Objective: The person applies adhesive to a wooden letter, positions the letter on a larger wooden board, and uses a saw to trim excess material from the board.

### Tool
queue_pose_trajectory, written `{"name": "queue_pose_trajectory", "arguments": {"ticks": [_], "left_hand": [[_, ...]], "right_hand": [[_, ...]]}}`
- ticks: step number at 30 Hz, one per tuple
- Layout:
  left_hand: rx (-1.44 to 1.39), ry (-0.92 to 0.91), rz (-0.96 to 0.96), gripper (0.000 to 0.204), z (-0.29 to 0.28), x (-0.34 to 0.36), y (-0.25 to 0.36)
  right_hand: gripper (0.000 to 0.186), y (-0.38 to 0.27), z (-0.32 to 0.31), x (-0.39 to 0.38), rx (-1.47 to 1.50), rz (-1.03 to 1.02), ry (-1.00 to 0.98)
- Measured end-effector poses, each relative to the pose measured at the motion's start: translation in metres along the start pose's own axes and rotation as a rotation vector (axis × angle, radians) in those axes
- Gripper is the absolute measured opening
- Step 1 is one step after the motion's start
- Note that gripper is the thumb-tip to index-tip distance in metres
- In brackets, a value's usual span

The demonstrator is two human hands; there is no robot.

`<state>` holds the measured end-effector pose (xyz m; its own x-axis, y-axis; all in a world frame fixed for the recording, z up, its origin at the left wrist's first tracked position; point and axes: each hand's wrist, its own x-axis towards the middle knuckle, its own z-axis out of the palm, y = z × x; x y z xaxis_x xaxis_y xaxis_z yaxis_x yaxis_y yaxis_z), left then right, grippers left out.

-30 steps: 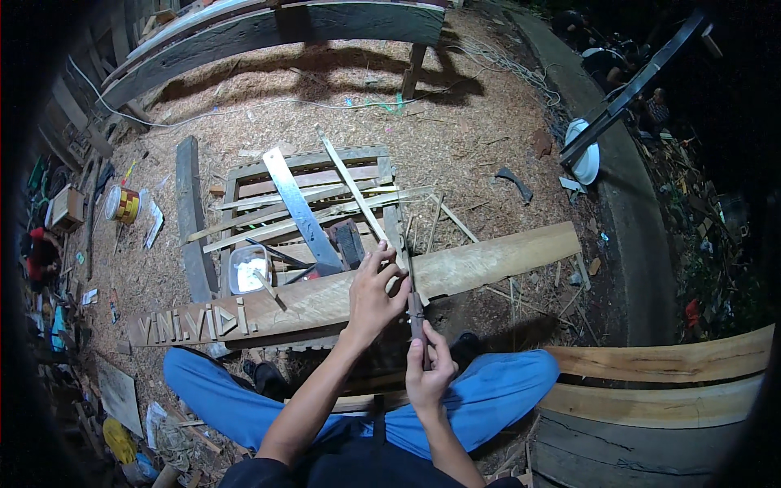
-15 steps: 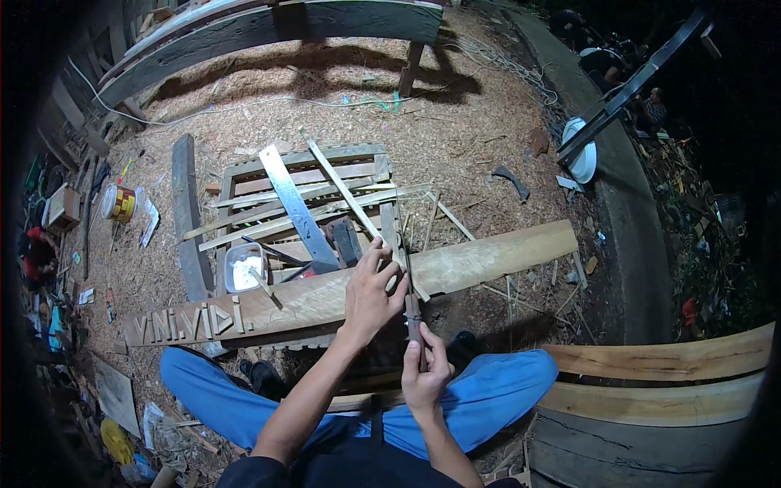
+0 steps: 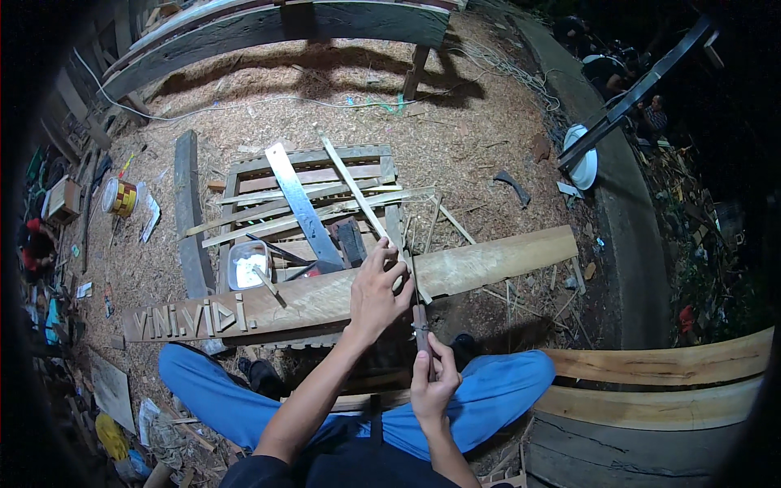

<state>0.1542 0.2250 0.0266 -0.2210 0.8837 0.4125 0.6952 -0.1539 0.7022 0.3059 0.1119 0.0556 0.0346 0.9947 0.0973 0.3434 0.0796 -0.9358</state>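
Left hand [image 3: 378, 285] pinning a pale wood strip [image 3: 355, 189] across a long plank [image 3: 500, 260], right hand [image 3: 434, 381] gripping a brown-handled tool [image 3: 421, 318], its handle drawn slightly closer to the body than before.

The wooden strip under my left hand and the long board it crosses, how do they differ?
The wooden strip is narrow, while the long board is much broader. The strip points away from you; the board runs crosswise in front of you. The strip shows no lettering, but the board has raised letters toward its left end. Both are wood.
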Motion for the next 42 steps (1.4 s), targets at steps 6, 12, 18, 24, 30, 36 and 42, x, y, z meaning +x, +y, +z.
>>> {"name": "queue_pose_trajectory", "arguments": {"ticks": [6, 12, 18, 24, 30, 36, 42], "left_hand": [[0.008, 0.038, 0.004, 0.017, 0.003, 0.002, 0.001], [0.021, 0.024, 0.0, 0.018, 0.0, 0.002, -0.004], [-0.004, -0.06, -0.013, 0.018, -0.004, -0.004, -0.006], [0.13, -0.311, 0.338, 0.039, -0.021, -0.013, -0.024], [0.15, -0.429, 0.368, 0.066, -0.032, -0.011, -0.024], [0.243, -0.456, 0.404, 0.069, -0.026, -0.011, -0.032], [0.28, -0.465, 0.441, 0.06, -0.025, -0.009, -0.034]], "right_hand": [[0.031, 0.01, 0.001, -0.01, -0.013, -0.118, 0.058], [0.035, 0.006, 0.004, 0.005, 0.133, 0.165, 0.02], [0.035, 0.001, 0.007, 0.015, 0.039, 0.003, 0.036], [0.033, -0.003, 0.013, 0.007, -0.04, -0.042, -0.007], [0.035, 0.003, 0.001, 0.011, 0.123, 0.08, 0.046], [0.034, 0.0, -0.007, 0.013, 0.11, 0.175, 0.011], [0.034, -0.004, -0.004, 0.013, -0.06, -0.024, -0.021]]}}
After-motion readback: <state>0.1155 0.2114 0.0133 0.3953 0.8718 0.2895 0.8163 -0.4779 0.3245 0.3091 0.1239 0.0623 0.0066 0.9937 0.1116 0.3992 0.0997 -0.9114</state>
